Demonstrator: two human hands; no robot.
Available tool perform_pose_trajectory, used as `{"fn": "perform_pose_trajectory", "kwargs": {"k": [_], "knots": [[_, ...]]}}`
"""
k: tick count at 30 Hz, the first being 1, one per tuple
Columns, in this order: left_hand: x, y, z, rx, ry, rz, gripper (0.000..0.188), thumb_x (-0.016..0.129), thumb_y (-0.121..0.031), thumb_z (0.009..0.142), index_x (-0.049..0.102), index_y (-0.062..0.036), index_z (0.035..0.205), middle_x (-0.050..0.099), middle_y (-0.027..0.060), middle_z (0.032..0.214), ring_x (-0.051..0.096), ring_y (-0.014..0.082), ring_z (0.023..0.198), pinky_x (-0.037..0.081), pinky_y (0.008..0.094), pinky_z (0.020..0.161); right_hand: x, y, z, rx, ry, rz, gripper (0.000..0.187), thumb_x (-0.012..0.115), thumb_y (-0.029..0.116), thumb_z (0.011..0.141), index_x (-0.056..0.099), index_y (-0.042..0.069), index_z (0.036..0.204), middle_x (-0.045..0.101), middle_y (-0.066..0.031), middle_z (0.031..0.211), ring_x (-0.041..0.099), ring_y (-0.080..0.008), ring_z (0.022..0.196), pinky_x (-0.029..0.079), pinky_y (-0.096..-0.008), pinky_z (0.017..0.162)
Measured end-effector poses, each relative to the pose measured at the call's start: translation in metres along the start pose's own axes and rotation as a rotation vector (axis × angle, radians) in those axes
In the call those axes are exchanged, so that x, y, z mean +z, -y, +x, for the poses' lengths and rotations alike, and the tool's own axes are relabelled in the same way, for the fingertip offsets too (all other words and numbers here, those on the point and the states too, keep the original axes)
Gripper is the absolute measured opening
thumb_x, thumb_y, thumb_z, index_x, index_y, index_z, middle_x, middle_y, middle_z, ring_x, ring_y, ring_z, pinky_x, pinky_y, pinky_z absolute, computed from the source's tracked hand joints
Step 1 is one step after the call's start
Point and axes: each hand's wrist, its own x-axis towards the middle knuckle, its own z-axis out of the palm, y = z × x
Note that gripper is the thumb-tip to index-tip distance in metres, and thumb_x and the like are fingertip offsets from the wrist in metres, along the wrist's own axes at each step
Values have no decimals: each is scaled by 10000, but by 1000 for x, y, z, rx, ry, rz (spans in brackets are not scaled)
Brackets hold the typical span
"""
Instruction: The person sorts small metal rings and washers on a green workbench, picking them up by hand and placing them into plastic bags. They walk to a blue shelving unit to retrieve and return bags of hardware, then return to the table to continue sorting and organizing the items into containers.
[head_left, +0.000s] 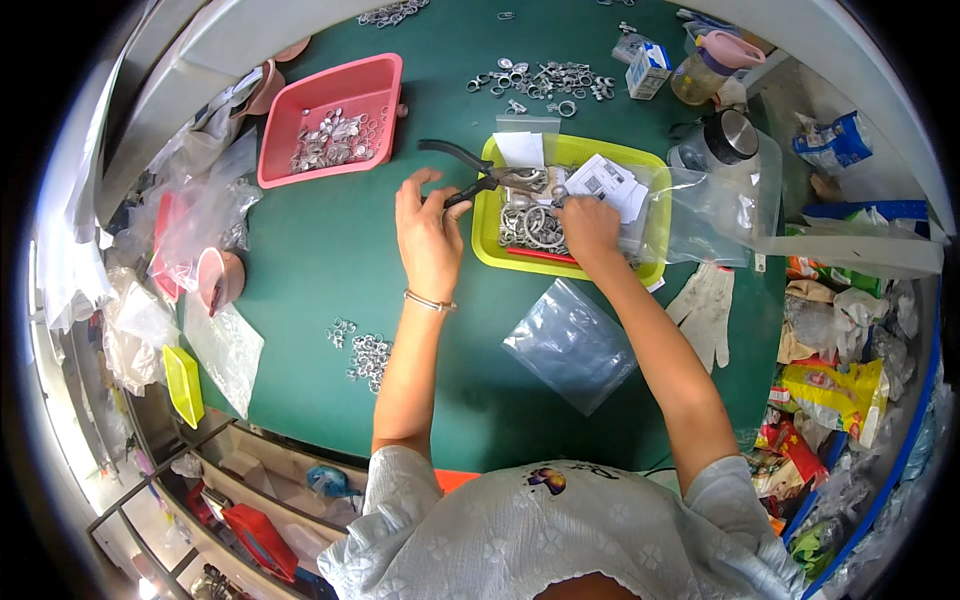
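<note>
My left hand [428, 228] grips the black handles of a pair of pliers [470, 168], whose metal jaws point right over a yellow-green tray [485, 240]. My right hand [590, 228] rests in that tray, fingers pinched on a small metal ring at the plier jaws. Several metal key rings [532, 225] and a red stick lie in the tray below the jaws. White paper slips [610, 185] lie in the tray's far right part.
A pink tray [385, 85] of metal parts stands at the far left. Loose rings [545, 80] lie at the back, more rings [368, 355] near my left elbow. A clear plastic bag [570, 345], a white glove [705, 310], a jar [725, 140] and a bottle [705, 70] sit to the right.
</note>
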Motion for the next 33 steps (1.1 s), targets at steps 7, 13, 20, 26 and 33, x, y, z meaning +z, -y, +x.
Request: {"fn": "perform_pose_trajectory", "kwargs": {"k": [7,13,20,26,33], "knots": [[-7,12,-27,-137,-133,-47,124,661,-12,689,597,16,793,528,130,985,519,293,869,428,374,717,-6,5,-1,7,-39,36,231,630,265,746,622,47,824,631,-146,759,623,-306,671,481,-403,571],[-3,28,-58,-281,-254,-52,123,675,-45,711,598,4,794,547,94,881,545,245,794,438,334,677,-10,32,-6,-97,16,83,358,678,307,702,567,41,913,624,-148,711,621,-313,651,470,-420,551],[35,72,-94,-372,-389,-37,133,688,-67,708,590,-5,773,536,91,829,524,239,747,418,325,640,-11,9,5,84,-11,-67,284,599,190,762,558,25,989,620,-172,701,628,-308,691,482,-411,591],[70,84,-103,-454,-446,-98,132,695,-50,691,602,2,770,524,99,818,517,248,759,428,329,676,-13,42,3,-208,68,121,434,670,306,716,536,63,1050,611,-164,673,622,-297,665,467,-405,558],[84,95,-105,-528,-379,-20,128,657,-42,712,594,-3,816,510,120,852,506,263,818,419,354,727,-17,42,10,-4,126,33,460,676,300,692,511,63,1050,635,-155,754,629,-312,713,491,-410,613]]}}
